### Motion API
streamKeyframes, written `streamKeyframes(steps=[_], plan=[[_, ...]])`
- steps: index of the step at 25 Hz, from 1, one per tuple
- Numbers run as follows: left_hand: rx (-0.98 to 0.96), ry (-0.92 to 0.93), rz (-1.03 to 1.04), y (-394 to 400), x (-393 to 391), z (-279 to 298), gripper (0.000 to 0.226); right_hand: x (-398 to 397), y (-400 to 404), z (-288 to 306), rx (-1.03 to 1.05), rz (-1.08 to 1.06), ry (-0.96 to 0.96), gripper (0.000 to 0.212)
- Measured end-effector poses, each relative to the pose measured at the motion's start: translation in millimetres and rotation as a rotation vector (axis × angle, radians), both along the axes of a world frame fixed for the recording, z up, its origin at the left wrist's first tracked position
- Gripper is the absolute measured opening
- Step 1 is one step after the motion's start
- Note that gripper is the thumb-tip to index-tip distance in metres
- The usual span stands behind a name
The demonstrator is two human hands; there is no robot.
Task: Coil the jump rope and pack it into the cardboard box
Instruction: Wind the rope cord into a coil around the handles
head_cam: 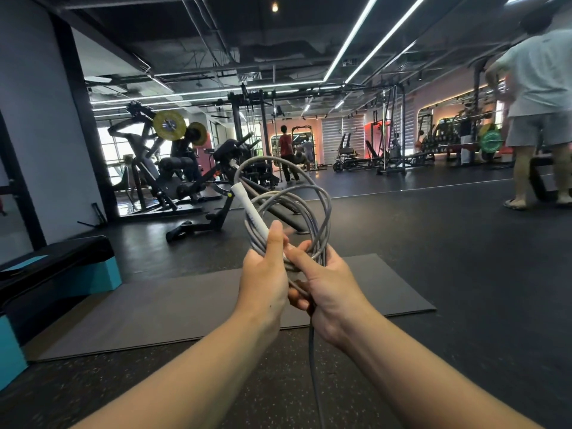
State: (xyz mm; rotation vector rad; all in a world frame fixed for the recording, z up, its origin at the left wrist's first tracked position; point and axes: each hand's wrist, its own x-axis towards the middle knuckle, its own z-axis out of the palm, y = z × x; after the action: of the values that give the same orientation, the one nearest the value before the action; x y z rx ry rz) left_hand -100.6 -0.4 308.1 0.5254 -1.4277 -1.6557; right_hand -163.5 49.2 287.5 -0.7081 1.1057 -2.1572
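I hold a grey jump rope point(322, 212) in several loops in front of me at chest height. My left hand point(264, 274) grips the bundle of loops together with a white handle point(252, 212) that points up and to the left. My right hand point(328, 289) pinches the rope just beside it, index finger stretched toward the left hand. A loose tail of rope point(314, 366) hangs down from my right hand out of the bottom of the view. No cardboard box is in view.
A grey mat point(173, 305) lies on the dark gym floor below my hands. A black and teal step platform point(55, 267) stands at the left. Weight machines point(173, 162) fill the back left. A person point(538, 113) stands at the far right.
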Motion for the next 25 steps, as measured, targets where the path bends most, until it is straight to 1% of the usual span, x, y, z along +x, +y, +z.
streamKeyframes(steps=[2, 3, 4, 5, 6, 7, 8, 9, 10, 11, 12, 13, 14, 15, 16, 18, 20, 21, 22, 23, 25], plan=[[0.003, -0.025, -0.038, -8.4, 4.3, -4.3, 0.034, -7.2, 3.9, 1.5, 0.043, 0.008, 0.069, 0.017], [-0.024, -0.062, -0.057, -15.1, 7.1, -6.1, 0.037, -12.2, 6.4, 3.2, 0.068, 0.008, 0.108, 0.017], [-0.060, -0.101, -0.058, -23.4, 11.2, -6.3, 0.053, -18.0, 9.6, 6.4, 0.098, 0.003, 0.157, 0.020], [-0.092, -0.122, -0.027, -32.1, 17.1, -3.0, 0.076, -24.1, 13.5, 10.2, 0.137, -0.011, 0.232, 0.022], [-0.159, -0.119, 0.037, -39.6, 24.8, 4.3, 0.094, -31.2, 17.7, 14.9, 0.186, -0.034, 0.337, 0.022], [-0.298, -0.109, 0.106, -45.1, 33.0, 15.9, 0.105, -38.5, 22.3, 20.0, 0.241, -0.060, 0.465, 0.022], [-0.513, -0.118, 0.140, -46.8, 41.0, 31.9, 0.107, -45.8, 26.4, 25.5, 0.298, -0.083, 0.602, 0.021], [-0.775, -0.175, 0.132, -46.8, 47.4, 50.5, 0.103, -51.9, 29.4, 30.8, 0.348, -0.096, 0.737, 0.020], [-1.036, -0.304, 0.068, -45.6, 50.2, 69.8, 0.100, -56.3, 30.8, 36.2, 0.387, -0.098, 0.866, 0.020], [-1.243, -0.491, -0.039, -41.2, 48.4, 89.0, 0.099, -58.2, 30.8, 41.7, 0.419, -0.096, 0.985, 0.019], [-1.373, -0.696, -0.142, -38.0, 41.8, 104.8, 0.097, -58.4, 29.8, 47.0, 0.443, -0.098, 1.089, 0.018], [-1.434, -0.882, -0.224, -32.8, 32.6, 117.3, 0.092, -57.2, 28.7, 52.0, 0.463, -0.107, 1.176, 0.018], [-1.449, -1.039, -0.296, -26.7, 24.0, 124.5, 0.084, -56.0, 28.1, 56.3, 0.481, -0.124, 1.254, 0.017], [-1.427, -1.139, -0.366, -22.4, 15.5, 126.9, 0.076, -55.1, 28.4, 60.1, 0.490, -0.137, 1.324, 0.017], [-1.379, -1.171, -0.423, -21.0, 7.8, 124.7, 0.072, -55.6, 29.6, 62.7, 0.491, -0.141, 1.376, 0.017], [-1.220, -1.164, -0.494, -21.8, 0.5, 113.1, 0.064, -58.6, 33.4, 63.6, 0.483, -0.125, 1.394, 0.017], [-1.065, -1.187, -0.626, -20.0, 2.7, 100.1, 0.046, -61.4, 37.3, 60.0, 0.507, -0.141, 1.385, 0.018], [-1.028, -1.215, -0.678, -18.9, 5.0, 95.0, 0.038, -61.7, 38.0, 58.4, 0.522, -0.150, 1.395, 0.017], [-1.046, -1.240, -0.674, -19.0, 5.1, 90.8, 0.034, -61.9, 38.3, 57.4, 0.527, -0.152, 1.405, 0.016], [-1.094, -1.246, -0.615, -19.2, 3.4, 87.0, 0.032, -61.2, 38.5, 57.4, 0.521, -0.150, 1.416, 0.016], [-1.197, -1.205, -0.402, -22.9, -2.3, 83.3, 0.029, -61.6, 38.5, 59.0, 0.507, -0.170, 1.435, 0.019]])
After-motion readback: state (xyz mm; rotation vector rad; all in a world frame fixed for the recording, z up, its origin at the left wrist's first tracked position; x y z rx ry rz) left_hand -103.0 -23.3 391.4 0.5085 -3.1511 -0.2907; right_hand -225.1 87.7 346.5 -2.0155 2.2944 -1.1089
